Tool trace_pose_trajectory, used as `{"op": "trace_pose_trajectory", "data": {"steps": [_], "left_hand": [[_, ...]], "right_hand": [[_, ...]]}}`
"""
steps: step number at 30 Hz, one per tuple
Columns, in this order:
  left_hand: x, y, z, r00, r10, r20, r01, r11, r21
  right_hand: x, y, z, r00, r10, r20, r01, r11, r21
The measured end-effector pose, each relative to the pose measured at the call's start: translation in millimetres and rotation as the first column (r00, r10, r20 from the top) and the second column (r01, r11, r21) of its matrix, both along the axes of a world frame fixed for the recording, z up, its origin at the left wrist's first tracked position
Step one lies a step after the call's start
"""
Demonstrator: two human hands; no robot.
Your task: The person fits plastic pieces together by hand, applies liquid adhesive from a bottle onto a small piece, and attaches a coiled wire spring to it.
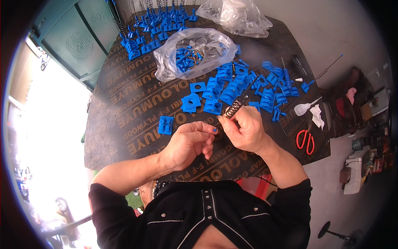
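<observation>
My right hand (245, 128) is closed round a dark coil spring (234, 108), whose thin straight end points up and away over the blue parts. Close beside it, my left hand (188, 143) pinches a small blue tip (215, 130) between thumb and forefinger; a thin dark rod seems to run from it toward the right hand. Left of the hands lies a blue block (166, 125) with a thin wire rising at its side. Just beyond are square blue plates with round holes (191, 102) and rows of curved blue parts (234, 89).
An open clear plastic bag (162, 68) of small blue pieces and screws stands mid-table. Many blue bases with springs (155, 29) fill the far left. A second plastic bag (234, 18) lies at the far edge. At right are red-handled scissors (305, 142) and a white squeeze bottle (302, 109).
</observation>
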State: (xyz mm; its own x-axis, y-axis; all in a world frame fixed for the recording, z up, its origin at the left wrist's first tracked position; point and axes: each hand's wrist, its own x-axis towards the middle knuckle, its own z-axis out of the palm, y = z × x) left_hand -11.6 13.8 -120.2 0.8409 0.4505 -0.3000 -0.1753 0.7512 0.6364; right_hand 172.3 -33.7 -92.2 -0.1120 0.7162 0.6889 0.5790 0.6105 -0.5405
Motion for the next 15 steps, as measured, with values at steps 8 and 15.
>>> {"op": "trace_pose_trajectory", "data": {"steps": [8, 15], "left_hand": [[0.8, -0.3, 0.5, 1.0, -0.02, -0.018, 0.02, 0.999, 0.034], [1.6, -1.7, 2.1, 1.0, -0.014, -0.028, 0.015, 0.999, 0.033]], "right_hand": [[2.2, -2.2, 4.2, 0.996, -0.006, -0.091, 0.001, 0.999, -0.054], [4.6, -2.6, 5.8, 0.998, -0.014, -0.067, 0.01, 0.998, -0.064]]}}
